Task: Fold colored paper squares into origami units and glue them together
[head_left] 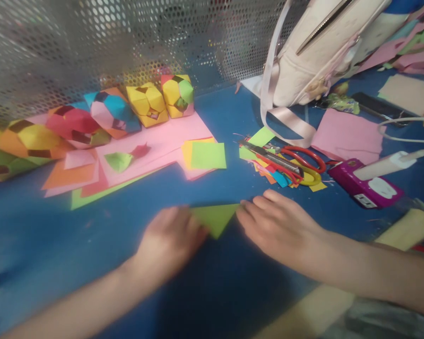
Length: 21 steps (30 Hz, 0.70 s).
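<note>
A green piece of paper (215, 218), folded to a triangle with its point toward me, lies low over the blue table between my hands. My left hand (173, 233) is closed on its left corner, slightly blurred by motion. At the right corner, the curled fingers of my right hand (273, 223) pinch the paper's tip. Beyond my hands rests a small stack of square papers (208, 155), green on top with yellow and pink beneath. Red-handled scissors (304, 157) and a utility knife (272, 157) lie on coloured scraps (279, 178).
Several folded paper balls (146, 104) line the perforated metal panel (134, 42). Pink sheets (155, 146) lie before them. To the right are a white bag (304, 70) with a dangling strap, a purple device (367, 186) with a white plug, a pink sheet (348, 134) and a dark phone (381, 108).
</note>
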Each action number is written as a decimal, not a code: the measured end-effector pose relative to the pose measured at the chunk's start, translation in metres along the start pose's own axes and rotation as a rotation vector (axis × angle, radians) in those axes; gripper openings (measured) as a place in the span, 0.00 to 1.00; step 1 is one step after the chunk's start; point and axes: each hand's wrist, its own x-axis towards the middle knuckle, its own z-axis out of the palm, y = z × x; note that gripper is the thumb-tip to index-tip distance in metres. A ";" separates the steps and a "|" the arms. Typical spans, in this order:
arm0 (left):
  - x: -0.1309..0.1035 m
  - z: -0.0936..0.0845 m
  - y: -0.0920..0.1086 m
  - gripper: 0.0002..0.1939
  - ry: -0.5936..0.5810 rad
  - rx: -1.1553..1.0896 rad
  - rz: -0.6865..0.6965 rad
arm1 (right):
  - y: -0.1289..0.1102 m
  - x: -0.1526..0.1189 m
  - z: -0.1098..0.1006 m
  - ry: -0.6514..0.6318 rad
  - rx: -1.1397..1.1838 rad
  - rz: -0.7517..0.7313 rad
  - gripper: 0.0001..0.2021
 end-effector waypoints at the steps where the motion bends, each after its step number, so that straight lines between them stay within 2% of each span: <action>1: 0.001 -0.001 -0.004 0.05 0.013 -0.039 -0.035 | 0.005 0.003 0.000 0.049 0.037 0.028 0.08; 3: 0.003 -0.003 -0.010 0.04 0.030 -0.154 -0.110 | 0.013 0.007 0.001 0.145 0.102 0.080 0.09; 7: 0.005 -0.003 -0.011 0.17 0.021 -0.395 -0.151 | 0.020 0.014 0.005 0.260 0.222 0.121 0.10; 9: 0.006 0.001 -0.008 0.16 0.014 -0.448 -0.127 | 0.018 0.016 0.007 0.287 0.288 0.118 0.10; 11: 0.007 0.006 -0.007 0.09 0.027 -0.520 -0.133 | 0.016 0.018 0.009 0.306 0.360 0.135 0.11; 14: 0.007 0.011 -0.007 0.04 0.065 -0.722 -0.307 | 0.016 0.022 0.013 0.357 0.501 0.213 0.12; 17: 0.006 0.009 -0.008 0.03 0.050 -0.922 -0.546 | 0.016 0.026 0.017 0.390 0.710 0.287 0.24; 21: 0.006 0.004 -0.005 0.02 -0.033 -1.235 -0.705 | 0.011 0.031 0.022 0.227 1.102 0.393 0.24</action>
